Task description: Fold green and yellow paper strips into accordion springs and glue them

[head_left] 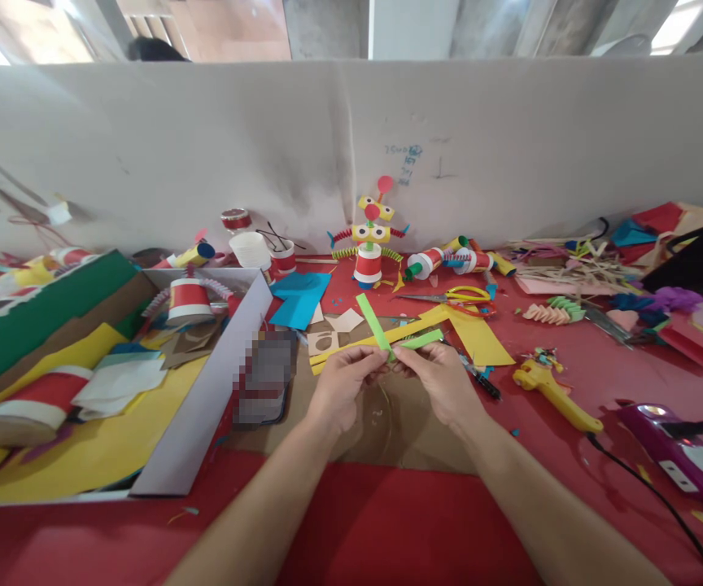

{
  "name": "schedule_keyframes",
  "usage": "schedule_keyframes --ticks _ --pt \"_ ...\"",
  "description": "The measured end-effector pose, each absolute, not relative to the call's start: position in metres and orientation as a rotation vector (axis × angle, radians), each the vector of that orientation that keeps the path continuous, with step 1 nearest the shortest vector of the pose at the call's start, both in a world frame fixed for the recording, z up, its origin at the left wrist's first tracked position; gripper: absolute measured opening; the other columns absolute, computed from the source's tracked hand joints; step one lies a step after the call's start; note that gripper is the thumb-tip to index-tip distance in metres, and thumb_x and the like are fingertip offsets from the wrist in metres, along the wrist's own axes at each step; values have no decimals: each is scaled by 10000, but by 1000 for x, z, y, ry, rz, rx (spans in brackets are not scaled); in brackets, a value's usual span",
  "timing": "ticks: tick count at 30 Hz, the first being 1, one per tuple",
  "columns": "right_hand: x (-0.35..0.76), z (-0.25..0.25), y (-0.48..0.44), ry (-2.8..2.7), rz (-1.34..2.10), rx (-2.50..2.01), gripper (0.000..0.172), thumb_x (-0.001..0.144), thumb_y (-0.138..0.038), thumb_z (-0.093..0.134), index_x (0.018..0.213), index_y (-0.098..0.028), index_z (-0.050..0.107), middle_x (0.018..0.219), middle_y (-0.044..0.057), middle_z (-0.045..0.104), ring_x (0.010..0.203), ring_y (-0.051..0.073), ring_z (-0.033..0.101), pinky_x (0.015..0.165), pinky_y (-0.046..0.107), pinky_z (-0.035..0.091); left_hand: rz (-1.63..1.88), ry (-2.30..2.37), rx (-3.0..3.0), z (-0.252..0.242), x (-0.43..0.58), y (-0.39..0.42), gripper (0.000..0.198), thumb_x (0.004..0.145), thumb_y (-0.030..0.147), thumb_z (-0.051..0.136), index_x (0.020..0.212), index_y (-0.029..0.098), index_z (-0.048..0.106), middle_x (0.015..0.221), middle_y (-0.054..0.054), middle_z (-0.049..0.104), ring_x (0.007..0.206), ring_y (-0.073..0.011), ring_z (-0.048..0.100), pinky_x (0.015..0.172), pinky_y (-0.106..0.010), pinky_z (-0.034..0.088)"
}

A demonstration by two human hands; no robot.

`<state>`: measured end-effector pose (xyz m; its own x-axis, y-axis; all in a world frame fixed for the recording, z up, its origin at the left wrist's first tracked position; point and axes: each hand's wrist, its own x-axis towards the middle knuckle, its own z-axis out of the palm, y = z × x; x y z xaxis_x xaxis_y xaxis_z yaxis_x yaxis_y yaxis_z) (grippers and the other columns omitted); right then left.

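Note:
My left hand (342, 387) and my right hand (440, 378) meet above a brown cardboard sheet (388, 423) on the red table. Both pinch green paper strips (376, 324) that cross in a V between the fingertips. One strip rises up and left, the other (423, 339) points right. Each hand's fingers are closed on the strips where they join. A yellow paper strip (376, 338) and a yellow sheet (479, 338) lie just behind the hands.
A paper-cup figure (368, 244) stands by the white partition. Yellow-handled scissors (458, 299), a yellow knife (556, 395) and a purple glue gun (678, 448) lie at the right. A phone (263, 378) and an open box (198, 407) of paper sit at the left.

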<state>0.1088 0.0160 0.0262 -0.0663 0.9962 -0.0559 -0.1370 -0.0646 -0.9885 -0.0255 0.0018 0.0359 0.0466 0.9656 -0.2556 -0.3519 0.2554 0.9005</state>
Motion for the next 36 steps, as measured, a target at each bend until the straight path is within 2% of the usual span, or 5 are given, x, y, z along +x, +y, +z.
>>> schedule_keyframes --ticks 8,13,16,28,36 --pt "114 29 19 -1116 1443 -1112 237 663 -390 664 635 -155 652 588 15 624 566 122 545 577 257 408 1128 1017 651 38 -24 1 149 583 228 735 642 119 653 613 -27 626 548 -76 538 543 -189 402" --pt "108 29 16 -1080 1511 -1005 195 656 -349 677 742 -175 666 690 5 639 625 111 545 604 238 412 1248 1007 521 28 -18 1 142 592 219 731 650 121 647 621 -11 614 555 -63 526 533 -166 392" --pt "106 26 15 -1081 1471 -1003 165 659 -320 677 720 -167 670 672 0 629 612 102 522 597 232 400 1289 989 461 26 -13 -1 136 580 206 739 625 128 636 579 17 590 534 -46 512 539 -153 389" --pt "112 28 18 -1050 1519 -1045 153 654 -316 672 692 -168 665 633 -1 607 590 105 527 583 237 406 1324 1011 541 34 -11 -4 152 612 243 718 657 106 672 633 -56 674 621 -116 615 640 -217 459" --pt "112 27 19 -1050 1507 -1065 175 624 -336 690 652 -166 662 601 -9 606 551 91 499 577 239 395 1297 1047 610 35 -10 -5 149 603 237 722 615 109 647 606 -43 652 577 -104 584 624 -227 445"
